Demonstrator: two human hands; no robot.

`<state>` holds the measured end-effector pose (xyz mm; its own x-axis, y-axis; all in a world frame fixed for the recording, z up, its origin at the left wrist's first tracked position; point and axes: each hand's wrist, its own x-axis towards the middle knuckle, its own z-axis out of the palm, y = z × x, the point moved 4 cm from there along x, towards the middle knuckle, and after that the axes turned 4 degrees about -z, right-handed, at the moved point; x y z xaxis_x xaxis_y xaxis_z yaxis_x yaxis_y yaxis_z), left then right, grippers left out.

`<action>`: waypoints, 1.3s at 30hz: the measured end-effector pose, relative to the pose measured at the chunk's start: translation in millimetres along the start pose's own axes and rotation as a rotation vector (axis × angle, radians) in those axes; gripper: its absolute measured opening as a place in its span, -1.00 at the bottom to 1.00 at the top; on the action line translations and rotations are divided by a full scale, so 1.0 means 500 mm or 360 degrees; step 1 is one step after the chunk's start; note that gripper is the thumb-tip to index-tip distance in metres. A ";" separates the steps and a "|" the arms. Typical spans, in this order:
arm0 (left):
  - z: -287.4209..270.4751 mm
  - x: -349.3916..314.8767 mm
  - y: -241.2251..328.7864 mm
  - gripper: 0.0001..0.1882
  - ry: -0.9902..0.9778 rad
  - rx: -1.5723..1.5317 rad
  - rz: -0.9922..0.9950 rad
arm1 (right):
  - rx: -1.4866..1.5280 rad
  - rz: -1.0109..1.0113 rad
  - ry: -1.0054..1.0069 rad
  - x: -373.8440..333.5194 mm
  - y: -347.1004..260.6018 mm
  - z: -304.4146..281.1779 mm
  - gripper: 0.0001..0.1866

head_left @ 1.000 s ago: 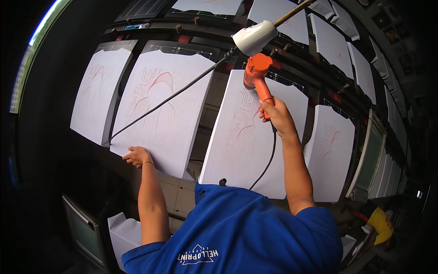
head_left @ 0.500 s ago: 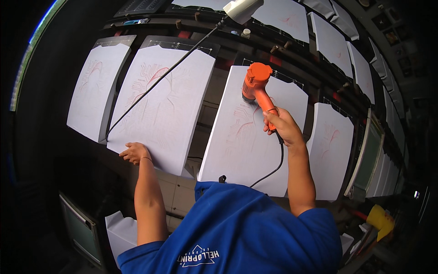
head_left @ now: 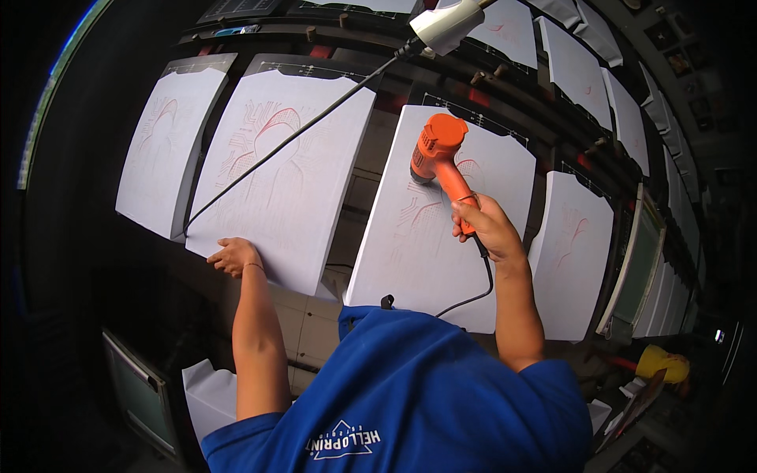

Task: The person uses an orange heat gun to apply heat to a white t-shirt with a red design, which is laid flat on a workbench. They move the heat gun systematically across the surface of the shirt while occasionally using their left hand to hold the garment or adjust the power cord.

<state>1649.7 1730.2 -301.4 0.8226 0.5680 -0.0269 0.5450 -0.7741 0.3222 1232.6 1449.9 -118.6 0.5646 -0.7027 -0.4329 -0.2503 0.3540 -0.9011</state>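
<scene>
Orange heat gun [head_left: 441, 144] shifted nearer and leftward over the printed white panel

At far left, a narrow white panel [head_left: 162, 189] with faint red lines is seen. Just right of it, a wider white panel [head_left: 303, 244] is set; its near edge is met by the left hand [head_left: 236, 258], palm down, fingers loosely spread, nothing seen held. Whether the edge is pressed cannot be judged. That hand is kept in about the same spot. This panel is crossed by a black cable [head_left: 371, 76], led up to a white housing [head_left: 448, 25] at the far side.

Right of a gap, the printed white panel [head_left: 394, 260] is placed. Above its left half the heat gun is held, its handle wrapped by the curled right hand [head_left: 493, 226], nozzle angled down. Compared with a second ago, the nozzle has been brought nearer, so a different patch of red linework is probably being faced. Contact cannot be made out. A thin cord [head_left: 490, 274] is trailed nearward from the handle. Farther right, another printed panel [head_left: 564, 276] is left untouched, with a framed screen [head_left: 633, 264] leaned beside it.
</scene>
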 end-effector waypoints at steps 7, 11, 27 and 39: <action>-0.009 -0.007 0.003 -0.26 -0.0047 -0.0029 -0.0013 | -0.0101 0.0019 -0.0099 -0.012 -0.006 0.018 -0.71; -0.004 -0.003 0.002 -0.26 -0.0036 0.0003 -0.0022 | -0.0125 0.0067 -0.0030 -0.031 0.000 0.009 -0.70; 0.004 0.002 -0.001 -0.25 -0.0034 -0.0031 -0.0011 | 0.0051 0.0048 -0.0051 -0.082 0.035 0.030 -0.71; 0.004 0.004 -0.005 -0.25 -0.0026 -0.0009 -0.0007 | -0.0040 0.0106 0.0087 -0.121 0.045 0.012 -0.73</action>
<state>1650.6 1732.6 -304.3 0.8229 0.5666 -0.0437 0.5476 -0.7701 0.3274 1197.6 1504.2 -112.4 0.5027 -0.7109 -0.4918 -0.3060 0.3858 -0.8704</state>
